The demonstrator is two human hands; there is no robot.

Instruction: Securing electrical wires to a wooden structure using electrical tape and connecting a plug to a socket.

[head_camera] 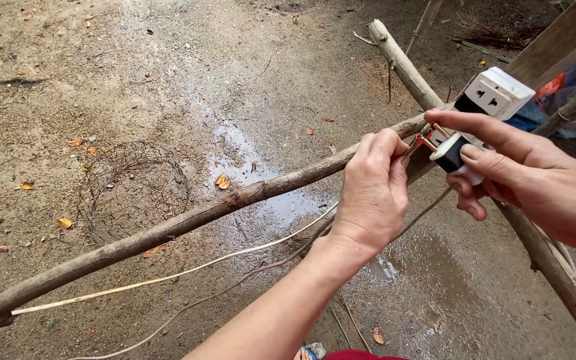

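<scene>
My right hand [535, 177] grips a black-and-white electric plug [449, 152] with brass pins, holding it between thumb and fingers. My left hand [371, 193] is curled just left of the plug, its fingertips pinching at the plug's wire end beside a long wooden branch [188, 220]. A thin pale cable [168, 277] trails from under my left hand down to the lower left. A white socket box [498, 93] sits just above the plug, fixed to a wooden plank [555, 47].
A second branch [401, 63] crosses the first and runs down to the lower right. A round wire-mesh ball [133, 190] lies on the dirt at left. Wet patches and a puddle [248, 170] mark the ground. Dry leaves are scattered about.
</scene>
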